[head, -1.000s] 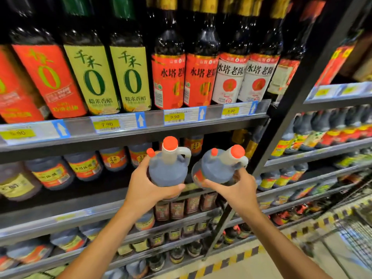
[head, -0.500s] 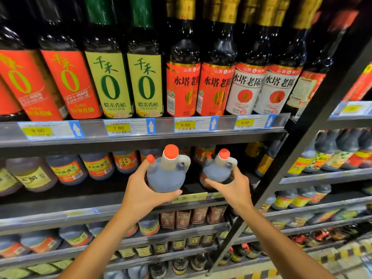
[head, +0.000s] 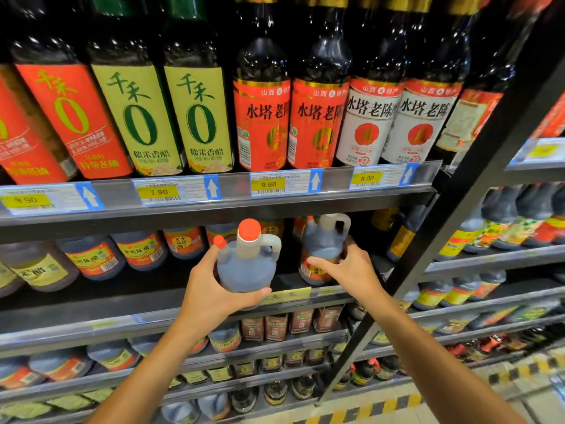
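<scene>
Orange-capped jug (head: 244,267) sits within left fingers (head: 208,260) (right fingers (head: 353,250) clasp second jug (head: 321,241)).

Dark metal shelves (head: 214,215), yellow price tags (head: 159,192), hazard-striped floor (head: 382,407).

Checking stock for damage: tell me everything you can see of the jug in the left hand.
The jug is squat and round-bodied, of cloudy plastic, full of dark liquid. A big orange cap closes its neck, a small orange cap its side spout; a loop handle curves off the neck. No label faces the camera. It is held about upright before the shelf, the left hand gripping its lower body, thumb under the front.
</scene>
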Available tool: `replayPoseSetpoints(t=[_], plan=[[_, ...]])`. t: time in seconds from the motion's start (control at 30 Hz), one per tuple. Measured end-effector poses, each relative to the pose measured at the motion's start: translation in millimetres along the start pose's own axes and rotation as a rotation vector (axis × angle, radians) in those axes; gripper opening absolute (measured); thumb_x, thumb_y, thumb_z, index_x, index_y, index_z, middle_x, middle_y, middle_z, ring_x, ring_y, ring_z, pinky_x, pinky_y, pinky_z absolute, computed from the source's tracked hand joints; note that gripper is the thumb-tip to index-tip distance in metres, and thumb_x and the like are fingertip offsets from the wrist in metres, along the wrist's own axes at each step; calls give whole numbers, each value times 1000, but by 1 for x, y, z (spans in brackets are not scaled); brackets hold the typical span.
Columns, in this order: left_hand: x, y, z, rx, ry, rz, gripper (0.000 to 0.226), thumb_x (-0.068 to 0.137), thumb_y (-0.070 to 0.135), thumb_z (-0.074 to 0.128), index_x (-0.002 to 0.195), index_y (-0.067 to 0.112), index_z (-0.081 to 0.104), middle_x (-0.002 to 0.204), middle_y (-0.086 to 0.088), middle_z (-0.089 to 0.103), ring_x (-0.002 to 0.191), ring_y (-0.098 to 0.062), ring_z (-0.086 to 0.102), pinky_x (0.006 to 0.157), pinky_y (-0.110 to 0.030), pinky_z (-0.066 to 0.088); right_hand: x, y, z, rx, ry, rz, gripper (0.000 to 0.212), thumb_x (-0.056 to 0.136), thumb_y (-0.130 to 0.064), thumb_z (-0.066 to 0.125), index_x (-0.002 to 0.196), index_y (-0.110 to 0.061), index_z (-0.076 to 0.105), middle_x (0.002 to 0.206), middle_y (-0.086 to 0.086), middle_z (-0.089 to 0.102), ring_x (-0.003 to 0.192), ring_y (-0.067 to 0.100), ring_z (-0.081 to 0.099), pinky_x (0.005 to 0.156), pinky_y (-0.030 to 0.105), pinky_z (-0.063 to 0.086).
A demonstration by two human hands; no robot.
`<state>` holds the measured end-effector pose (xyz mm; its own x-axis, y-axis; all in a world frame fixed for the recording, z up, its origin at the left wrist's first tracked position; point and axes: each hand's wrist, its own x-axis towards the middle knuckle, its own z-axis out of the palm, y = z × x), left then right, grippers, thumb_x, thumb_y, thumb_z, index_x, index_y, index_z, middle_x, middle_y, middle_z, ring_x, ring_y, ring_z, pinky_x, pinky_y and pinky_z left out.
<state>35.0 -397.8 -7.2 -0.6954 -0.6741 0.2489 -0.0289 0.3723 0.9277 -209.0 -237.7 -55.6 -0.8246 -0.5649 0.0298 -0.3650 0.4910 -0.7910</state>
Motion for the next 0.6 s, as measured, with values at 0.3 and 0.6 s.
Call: replayPoseSetpoints(t=[0.3,0.6], plan=[[0,-5,9,-40,-22,-13,75,41,47,95,108,44,62,107,19,68,101,-9,66,74,-23,56,-1,12,1,-137,-58,47,78,65,-67,82,120,-20,54,105,-3,64,98,18,64,82,41,57],[5,-7,8,-30,30,18,67,43,50,93,100,47,59,103,17,67,99,-10,65,75,-30,57,-28,-8,-26,-470,-40,14,66,79,-63,74,126,-20,60,105,-4,72,106,23,66,74,34,54]])
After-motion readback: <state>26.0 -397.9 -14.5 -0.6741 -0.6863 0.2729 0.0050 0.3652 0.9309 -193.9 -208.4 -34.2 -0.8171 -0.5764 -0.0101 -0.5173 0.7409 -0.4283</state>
